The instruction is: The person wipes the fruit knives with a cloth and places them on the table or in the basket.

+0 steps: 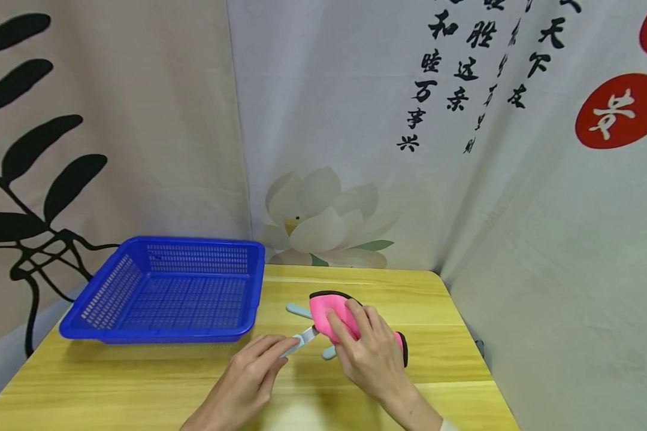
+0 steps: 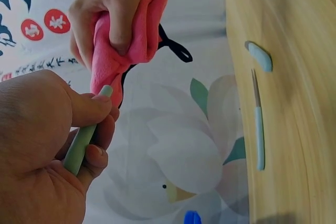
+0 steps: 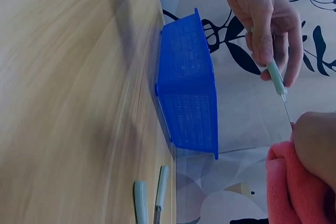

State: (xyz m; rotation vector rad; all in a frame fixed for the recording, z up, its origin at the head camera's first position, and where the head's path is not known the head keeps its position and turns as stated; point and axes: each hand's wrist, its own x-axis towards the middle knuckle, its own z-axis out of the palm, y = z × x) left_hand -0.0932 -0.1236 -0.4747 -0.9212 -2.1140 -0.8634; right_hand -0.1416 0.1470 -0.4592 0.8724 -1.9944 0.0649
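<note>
A wood-grain table (image 1: 194,383) spans the bottom of the frame before a curtain (image 1: 329,108) printed with calligraphy and a lotus; a blue plastic basket (image 1: 162,337) sits at mid-left. Lower centre, the left hand (image 1: 250,374) pinches a pale-handled bladed utensil (image 1: 304,338); the right hand (image 1: 369,353) grips a pink cloth (image 1: 320,306) against its blade. Only the left wrist view shows the cloth's black loop (image 2: 177,50) and a tabletop tool's (image 2: 259,135) whole pointed tip.

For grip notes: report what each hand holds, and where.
Left hand: a utensil, by its handle. Right hand: a pink cloth, by its bunched folds.
</note>
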